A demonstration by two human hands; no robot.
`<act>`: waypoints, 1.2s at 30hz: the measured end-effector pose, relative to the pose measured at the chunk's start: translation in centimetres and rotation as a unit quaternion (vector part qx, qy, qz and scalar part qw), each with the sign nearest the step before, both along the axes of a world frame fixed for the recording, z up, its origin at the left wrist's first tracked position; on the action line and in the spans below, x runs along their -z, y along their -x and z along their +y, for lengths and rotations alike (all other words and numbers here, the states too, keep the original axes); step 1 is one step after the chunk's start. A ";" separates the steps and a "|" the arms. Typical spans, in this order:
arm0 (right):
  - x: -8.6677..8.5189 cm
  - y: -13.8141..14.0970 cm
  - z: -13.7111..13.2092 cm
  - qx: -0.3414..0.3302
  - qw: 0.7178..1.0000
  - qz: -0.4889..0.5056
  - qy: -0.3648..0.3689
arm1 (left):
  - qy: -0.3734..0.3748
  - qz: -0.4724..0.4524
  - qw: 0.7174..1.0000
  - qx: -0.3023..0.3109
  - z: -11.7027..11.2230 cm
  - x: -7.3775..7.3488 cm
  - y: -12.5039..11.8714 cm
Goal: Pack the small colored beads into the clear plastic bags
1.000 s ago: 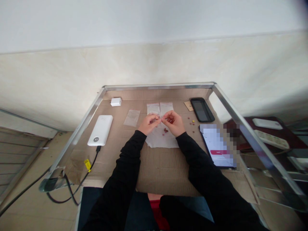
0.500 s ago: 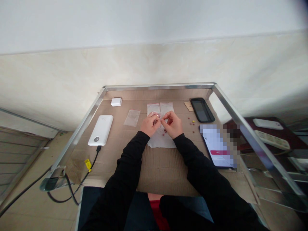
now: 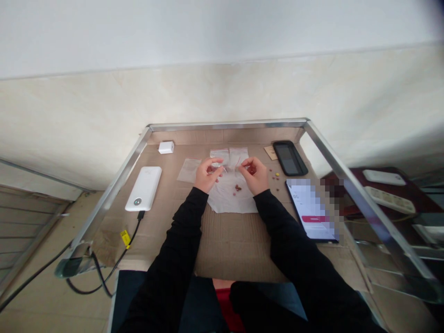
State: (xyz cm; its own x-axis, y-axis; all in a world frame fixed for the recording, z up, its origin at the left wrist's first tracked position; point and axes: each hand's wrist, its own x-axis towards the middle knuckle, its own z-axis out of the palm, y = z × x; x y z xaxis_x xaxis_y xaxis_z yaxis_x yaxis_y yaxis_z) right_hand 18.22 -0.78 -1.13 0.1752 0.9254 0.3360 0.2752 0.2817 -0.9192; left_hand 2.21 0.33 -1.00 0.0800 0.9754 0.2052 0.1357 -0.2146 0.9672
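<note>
Both of my hands are raised above a white sheet [image 3: 231, 203] on a cardboard-lined tray. My left hand [image 3: 207, 175] is closed in a pinch, and something thin and pale shows at its fingertips, too small to name. To its right, thumb and fingers of my right hand [image 3: 256, 175] are pressed together, the thing between them hidden. A faint thin line stands near the right fingertips. Several small brown beads [image 3: 237, 188] lie on the sheet between my wrists. Clear zip bags [image 3: 219, 152] with red seals lie just beyond my hands. Another clear bag [image 3: 186, 170] lies left of my left hand.
A white power bank [image 3: 144, 189] with a black cable [image 3: 133, 235] and a white charger [image 3: 166, 147] lie left. On the right are a black tray-like case [image 3: 290, 158], loose beads [image 3: 277, 175] and a lit phone [image 3: 308, 212]. Metal rails [image 3: 229, 125] frame the cardboard.
My hands have moved apart, the left one to the left and the right one to the right. More of the white sheet and its brown beads now shows between them.
</note>
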 end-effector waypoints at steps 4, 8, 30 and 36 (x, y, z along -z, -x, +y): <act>0.1 -0.3 0.4 -0.026 0.997 0.059 0.052 | 0.037 -0.053 0.998 0.008 0.2 0.0 0.2; -0.1 -0.1 0.1 -0.050 0.996 0.035 0.058 | 0.059 -0.073 0.995 0.022 0.3 -0.1 0.3; -0.4 0.4 0.2 -0.150 0.937 0.241 0.202 | 0.068 -0.109 0.988 0.087 -0.3 -1.2 0.2; -0.5 -0.1 0.6 -0.155 0.903 0.333 0.221 | 0.064 -0.154 0.984 0.065 0.0 -1.2 0.6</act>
State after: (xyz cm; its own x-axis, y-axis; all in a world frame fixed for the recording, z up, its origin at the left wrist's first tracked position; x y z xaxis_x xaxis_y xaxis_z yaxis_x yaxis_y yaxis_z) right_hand 18.35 -0.22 -0.62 -0.0883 0.9825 -0.1638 -0.4099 -0.1857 -0.8930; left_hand 1.65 0.33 0.20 0.1596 0.9805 0.1147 -0.1885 -0.0838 0.9785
